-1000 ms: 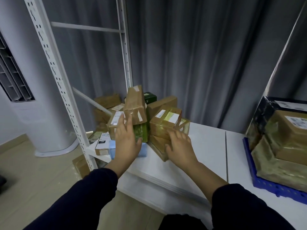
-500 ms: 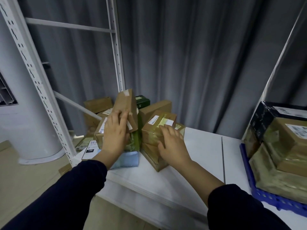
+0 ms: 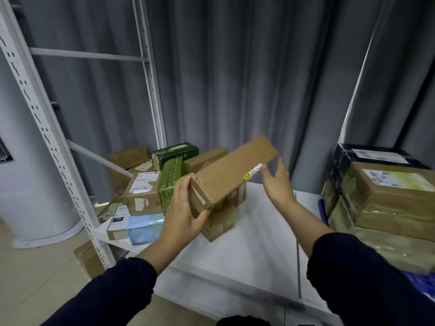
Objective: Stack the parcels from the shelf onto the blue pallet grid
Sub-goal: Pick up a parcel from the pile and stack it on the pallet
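White shelf [image 3: 247, 255] bears piled parcels [image 3: 141, 191] and blue pallet grid [image 3: 322, 210].

Single view — head camera on person, wide-angle, facing forward and down. Close in: dark sleeves [image 3: 106, 290] fill bottom edge, left hand [image 3: 182, 215] and right hand [image 3: 277, 184] near mid-frame, long brown parcel [image 3: 233, 170] in left hand's grip at centre. White shelf board [image 3: 247, 260] runs away from lens. Parcel pile [image 3: 141, 191] left of centre; blue pallet grid [image 3: 322, 209] cut by right edge. Grey curtain [image 3: 235, 78] fills back. Shelf upright [image 3: 42, 128] leans at left edge — floor [image 3: 35, 267] showing below.
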